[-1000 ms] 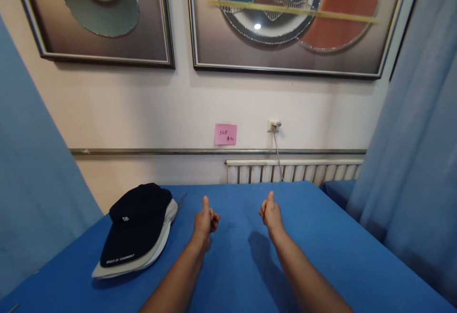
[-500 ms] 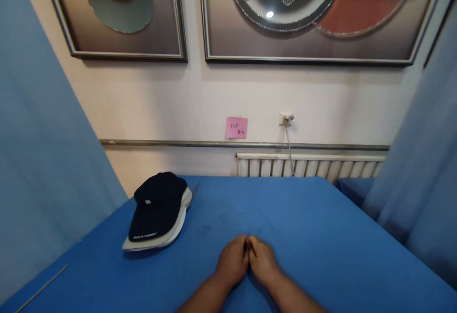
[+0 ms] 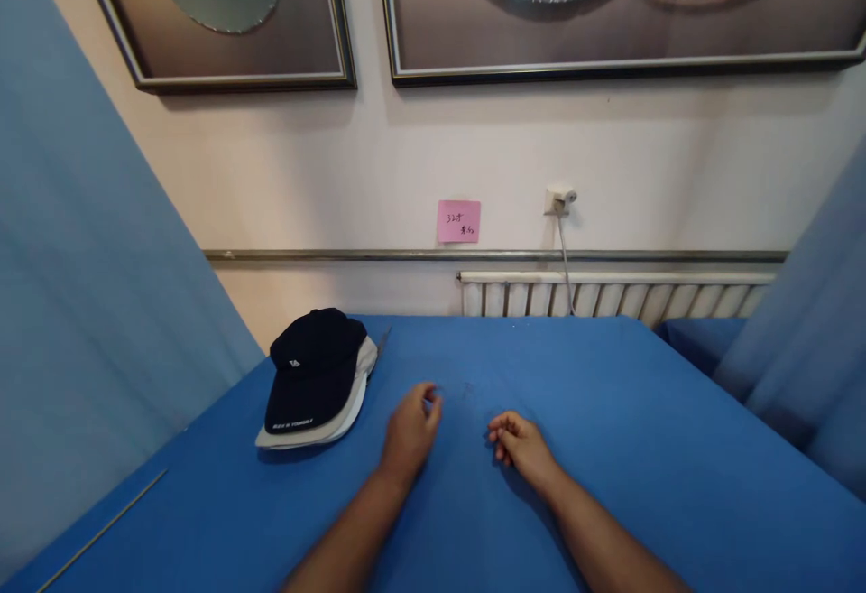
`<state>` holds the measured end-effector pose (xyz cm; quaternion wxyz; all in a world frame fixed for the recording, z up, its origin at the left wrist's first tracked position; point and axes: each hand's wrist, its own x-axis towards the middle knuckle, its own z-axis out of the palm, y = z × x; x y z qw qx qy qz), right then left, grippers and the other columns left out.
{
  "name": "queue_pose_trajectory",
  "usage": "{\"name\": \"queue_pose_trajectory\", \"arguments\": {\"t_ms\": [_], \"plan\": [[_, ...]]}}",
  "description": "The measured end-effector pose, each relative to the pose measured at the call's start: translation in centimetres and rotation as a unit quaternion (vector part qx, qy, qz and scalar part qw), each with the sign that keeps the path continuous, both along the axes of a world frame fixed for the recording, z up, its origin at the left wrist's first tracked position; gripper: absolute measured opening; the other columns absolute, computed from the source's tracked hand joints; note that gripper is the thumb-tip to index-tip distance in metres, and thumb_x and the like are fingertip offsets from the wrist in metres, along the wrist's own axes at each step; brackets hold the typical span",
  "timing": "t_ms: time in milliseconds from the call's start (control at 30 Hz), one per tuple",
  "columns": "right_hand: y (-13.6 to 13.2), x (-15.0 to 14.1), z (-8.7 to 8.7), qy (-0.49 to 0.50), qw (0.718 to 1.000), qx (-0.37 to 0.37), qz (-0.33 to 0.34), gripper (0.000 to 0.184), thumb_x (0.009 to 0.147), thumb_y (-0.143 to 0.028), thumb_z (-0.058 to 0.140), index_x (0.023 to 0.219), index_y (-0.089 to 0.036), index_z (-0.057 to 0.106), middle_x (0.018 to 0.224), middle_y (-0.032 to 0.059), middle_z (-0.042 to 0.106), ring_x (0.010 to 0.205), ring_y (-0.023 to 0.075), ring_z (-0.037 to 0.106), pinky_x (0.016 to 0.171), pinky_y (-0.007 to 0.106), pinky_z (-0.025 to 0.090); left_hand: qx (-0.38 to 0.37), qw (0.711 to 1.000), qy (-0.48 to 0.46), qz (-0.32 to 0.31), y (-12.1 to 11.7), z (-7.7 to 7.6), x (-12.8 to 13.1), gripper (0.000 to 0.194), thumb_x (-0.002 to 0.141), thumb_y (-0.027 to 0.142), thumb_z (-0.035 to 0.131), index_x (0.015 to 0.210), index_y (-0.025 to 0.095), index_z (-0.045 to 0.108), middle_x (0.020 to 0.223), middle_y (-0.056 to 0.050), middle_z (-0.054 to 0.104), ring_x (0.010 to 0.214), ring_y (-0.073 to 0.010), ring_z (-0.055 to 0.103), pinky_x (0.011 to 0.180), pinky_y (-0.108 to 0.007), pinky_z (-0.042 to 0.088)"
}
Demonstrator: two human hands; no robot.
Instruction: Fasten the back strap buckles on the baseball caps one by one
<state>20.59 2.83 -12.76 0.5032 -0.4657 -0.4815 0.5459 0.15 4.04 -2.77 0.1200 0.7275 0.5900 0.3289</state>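
Note:
My left hand (image 3: pixel 409 430) hovers over the blue table (image 3: pixel 609 449) near its middle, fingers loosely curled, holding nothing I can see. My right hand (image 3: pixel 520 444) is a short way to its right, fingers also curled in, nothing visible in them. A black cap (image 3: pixel 312 369) lies stacked on a light grey cap (image 3: pixel 345 412) at the table's left, a hand's width from my left hand.
Blue curtains hang at the left (image 3: pixel 81 304) and right (image 3: pixel 812 340). Behind the table are a white radiator (image 3: pixel 609 297), a wall socket with a cable (image 3: pixel 558 200), a pink note (image 3: pixel 458 220) and two framed pictures (image 3: pixel 236 24).
Thumbs-up fists a second ago came together on the table, then parted again. Both hands now sit apart with curled fingers; the view has tilted down.

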Motion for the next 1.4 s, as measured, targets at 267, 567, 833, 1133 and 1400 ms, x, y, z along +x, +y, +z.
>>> {"name": "queue_pose_trajectory", "arguments": {"t_ms": [267, 567, 833, 1133, 1400], "plan": [[0.2, -0.6, 0.2, -0.01, 1.0, -0.007, -0.001, 0.007, 0.076, -0.017, 0.053, 0.081, -0.019, 0.059, 0.07, -0.001, 0.064, 0.044, 0.007, 0.051, 0.043, 0.02, 0.034, 0.087, 0.905, 0.352, 0.224, 5.8, 10.1, -11.1, 0.051, 0.084, 0.05, 0.051, 0.107, 0.006, 0.06, 0.102, -0.024, 0.063, 0.097, -0.0393, 0.06, 0.079, -0.046, 0.047], [0.3, -0.8, 1.0, -0.006, 1.0, -0.013, -0.01, 0.019, 0.078, -0.004, 0.047, 0.082, -0.018, 0.06, 0.067, -0.0024, 0.063, 0.044, 0.0057, 0.051, 0.045, 0.019, 0.033, 0.045, 0.881, 0.438, 0.171, 8.0, 11.3, -10.4, 0.024, 0.073, 0.026, 0.057, 0.086, 0.007, 0.064, 0.091, -0.024, 0.068, 0.087, -0.0383, 0.064, 0.067, -0.04, 0.046], [0.4, -1.0, 1.0, 0.03, 0.999, -0.026, -0.015, 0.016, 0.077, -0.004, 0.052, 0.077, -0.018, 0.06, 0.063, -0.0039, 0.061, 0.042, 0.0056, 0.048, 0.045, 0.019, 0.033, 0.214, 0.844, 0.472, 0.138, 7.7, 18.7, -10.0, 0.023, 0.083, 0.025, 0.05, 0.09, 0.005, 0.06, 0.092, -0.015, 0.064, 0.095, -0.0312, 0.057, 0.081, -0.04, 0.041], [0.7, 0.6, 2.6, 0.18, 0.977, -0.039, -0.103, 0.018, 0.08, -0.032, 0.063, 0.093, -0.02, 0.059, 0.085, 0.0032, 0.068, 0.062, 0.0129, 0.063, 0.052, 0.023, 0.043, 0.446, 0.833, 0.318, -0.075, 3.7, 15.9, -3.3, 0.019, 0.086, 0.018, 0.053, 0.099, 0.02, 0.067, 0.102, -0.009, 0.07, 0.098, -0.0271, 0.058, 0.091, -0.044, 0.039], [-0.4, 5.6, 4.6, 0.37, 0.92, -0.129, -0.022, 0.051, 0.092, -0.062, 0.041, 0.115, -0.018, 0.054, 0.107, 0.013, 0.069, 0.081, 0.0184, 0.069, 0.059, 0.027, 0.05, 0.23, 0.966, 0.067, -0.097, 0.8, 3.1, 3.1, 0.024, 0.088, 0.024, 0.046, 0.089, 0.023, 0.07, 0.106, -0.008, 0.065, 0.101, -0.0257, 0.057, 0.093, -0.041, 0.047]]}}
